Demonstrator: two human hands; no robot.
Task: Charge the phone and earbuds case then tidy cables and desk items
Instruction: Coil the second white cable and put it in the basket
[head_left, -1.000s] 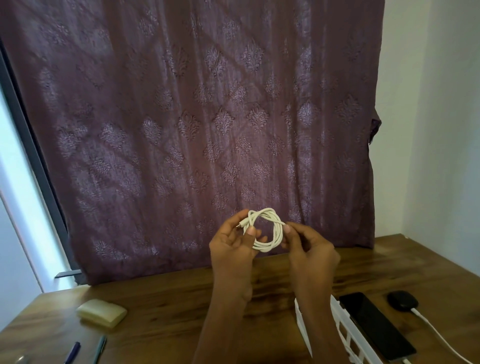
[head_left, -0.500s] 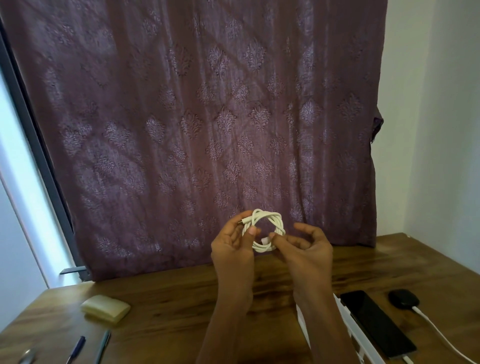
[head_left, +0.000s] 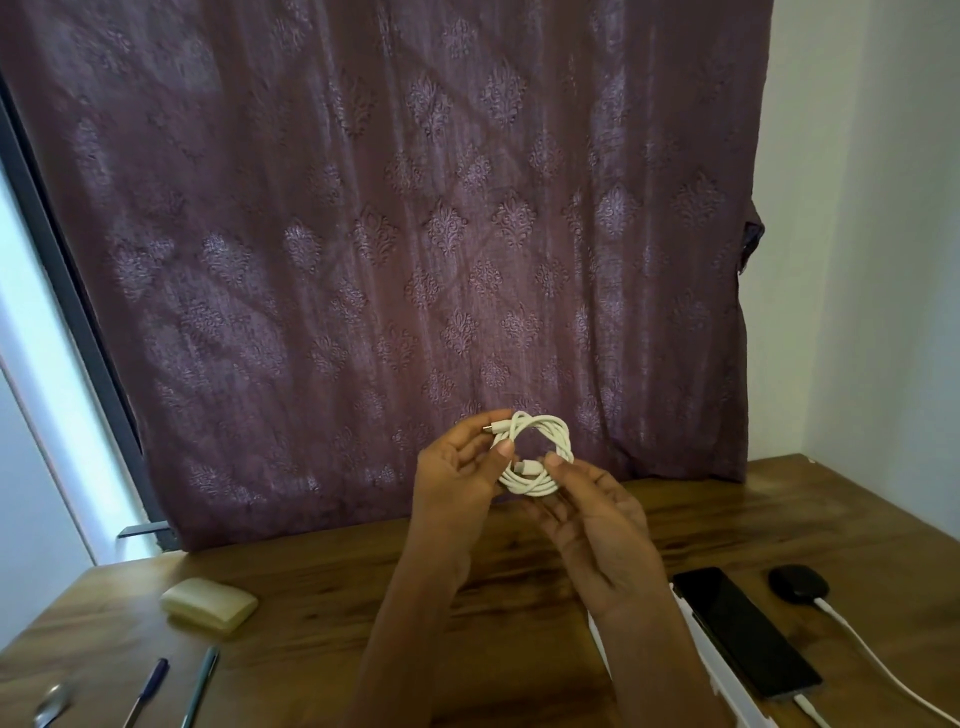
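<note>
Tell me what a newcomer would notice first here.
The coiled white cable, pinched mid-frame between the left hand and right hand, stands out against the purple patterned curtain. Lower right on the wooden desk lie a black phone and a black earbuds case.

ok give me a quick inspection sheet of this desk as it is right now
surface: wooden desk, dark grain.
job's things: black phone face up at the right, beside a white tray; black earbuds case farther right.
clutter: cream case, blue pen and dark pen at the left; a blurred metal thing at the near-left corner, cannot tell what.
hands: left hand and right hand both pinch the coiled white cable above the desk.
cables: white lead plugged into the earbuds case; white plug at the phone's near end.
surroundings: purple patterned curtain, window frame, white wall.
</note>
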